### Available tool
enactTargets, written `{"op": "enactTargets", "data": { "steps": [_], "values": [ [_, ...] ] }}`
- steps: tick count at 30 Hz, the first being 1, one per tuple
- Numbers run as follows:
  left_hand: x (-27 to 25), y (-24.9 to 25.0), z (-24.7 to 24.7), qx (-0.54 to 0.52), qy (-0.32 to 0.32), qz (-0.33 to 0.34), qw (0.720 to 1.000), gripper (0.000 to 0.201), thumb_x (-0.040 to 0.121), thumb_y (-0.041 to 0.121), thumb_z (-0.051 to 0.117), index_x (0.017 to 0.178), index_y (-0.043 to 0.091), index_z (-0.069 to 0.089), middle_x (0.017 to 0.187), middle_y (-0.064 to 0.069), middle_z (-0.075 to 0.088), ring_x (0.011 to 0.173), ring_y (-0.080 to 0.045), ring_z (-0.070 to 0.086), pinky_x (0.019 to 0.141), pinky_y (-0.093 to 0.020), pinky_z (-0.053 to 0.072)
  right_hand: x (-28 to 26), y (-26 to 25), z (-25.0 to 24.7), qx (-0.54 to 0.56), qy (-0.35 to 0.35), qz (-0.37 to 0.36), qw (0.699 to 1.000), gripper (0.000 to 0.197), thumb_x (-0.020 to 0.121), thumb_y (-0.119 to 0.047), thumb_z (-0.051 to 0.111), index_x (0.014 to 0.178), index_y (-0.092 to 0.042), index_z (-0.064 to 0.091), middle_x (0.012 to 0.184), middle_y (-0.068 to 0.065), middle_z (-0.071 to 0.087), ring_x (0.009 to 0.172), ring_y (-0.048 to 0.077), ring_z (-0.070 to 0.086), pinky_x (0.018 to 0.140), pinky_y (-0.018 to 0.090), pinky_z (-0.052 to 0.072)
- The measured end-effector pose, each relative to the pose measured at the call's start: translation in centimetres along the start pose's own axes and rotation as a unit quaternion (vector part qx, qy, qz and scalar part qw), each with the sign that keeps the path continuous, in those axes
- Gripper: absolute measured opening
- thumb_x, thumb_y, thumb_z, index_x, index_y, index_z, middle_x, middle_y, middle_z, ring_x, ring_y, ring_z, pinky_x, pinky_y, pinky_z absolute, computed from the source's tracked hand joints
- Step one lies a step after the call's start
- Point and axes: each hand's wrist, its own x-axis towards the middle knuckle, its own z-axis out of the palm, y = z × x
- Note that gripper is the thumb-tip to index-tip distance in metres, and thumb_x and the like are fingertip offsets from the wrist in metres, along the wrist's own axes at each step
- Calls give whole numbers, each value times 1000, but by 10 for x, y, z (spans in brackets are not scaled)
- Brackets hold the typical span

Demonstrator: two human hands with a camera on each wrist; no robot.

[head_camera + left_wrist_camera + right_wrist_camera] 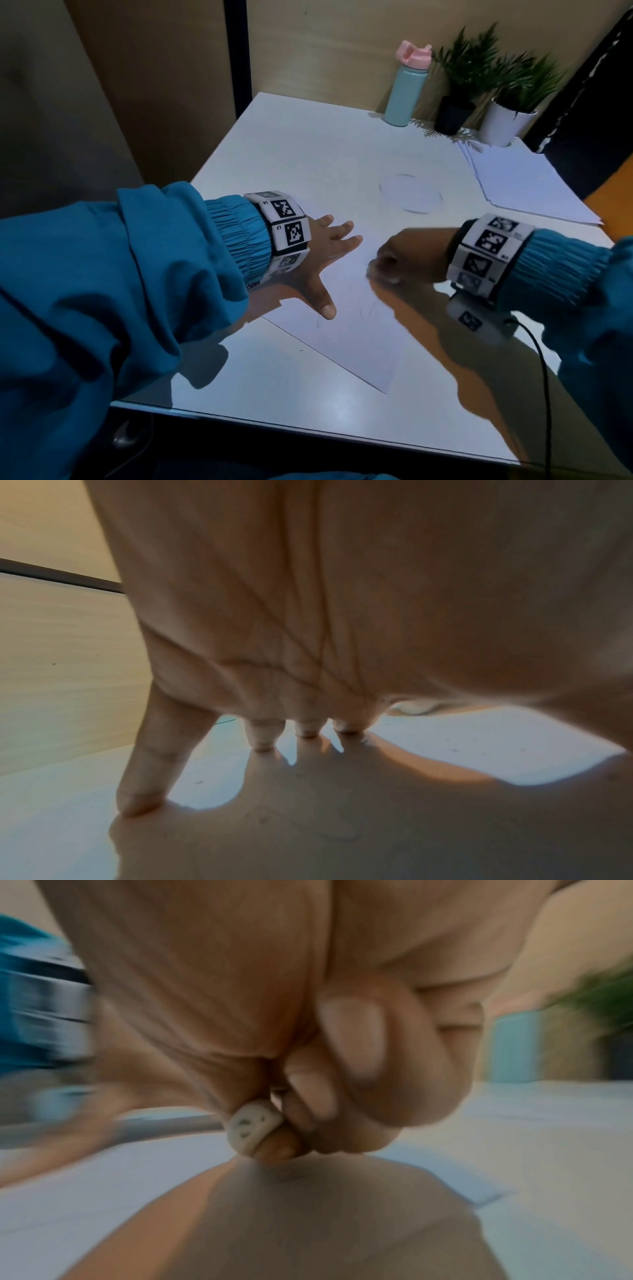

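A white sheet of paper with faint pencil marks lies on the white table. My left hand lies flat on the sheet's upper left part, fingers spread and straight; the left wrist view shows its fingertips pressing down on the surface. My right hand is curled into a fist over the sheet's right side. It pinches a small, smudged white eraser between thumb and fingers, its tip touching the paper. The right wrist view is blurred.
A teal bottle with a pink lid, a plant in a black pot and one in a white pot stand at the back. A stack of white sheets lies at right. A black cable hangs from my right wrist.
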Motion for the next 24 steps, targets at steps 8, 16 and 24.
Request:
{"op": "enactTargets", "data": {
  "steps": [8, 16, 24],
  "values": [
    [0, -2, 0, -2, -1, 4, 1000, 144, 42, 97, 44, 155, 30, -16, 163, 4, -20, 151, -27, -11, 118, -52, 7, -16, -35, 10, 20, -25, -96, 995, 35, 95, -41, 40, 72, -23, 59, 80, -1, 66, 77, 17, 59, 83, 34, 49],
    [1, -1, 0, -3, 0, 5, 1000, 145, 36, 98, 34, 154, 29, -18, 163, 2, -20, 151, -29, -11, 118, -55, 4, 2, -26, 1, -27, 12, -43, 999, 35, 95, -38, 37, 82, -17, 62, 89, 3, 68, 84, 20, 60, 87, 36, 48],
    [2, 0, 3, -2, 10, 7, 1000, 145, 37, 97, 33, 154, 29, -18, 163, 1, -19, 151, -30, -11, 118, -54, 4, 15, -4, -14, -41, 21, 21, 999, 40, 98, -42, 36, 83, -15, 61, 79, -1, 60, 85, 23, 57, 79, 33, 44]
  ]
}}
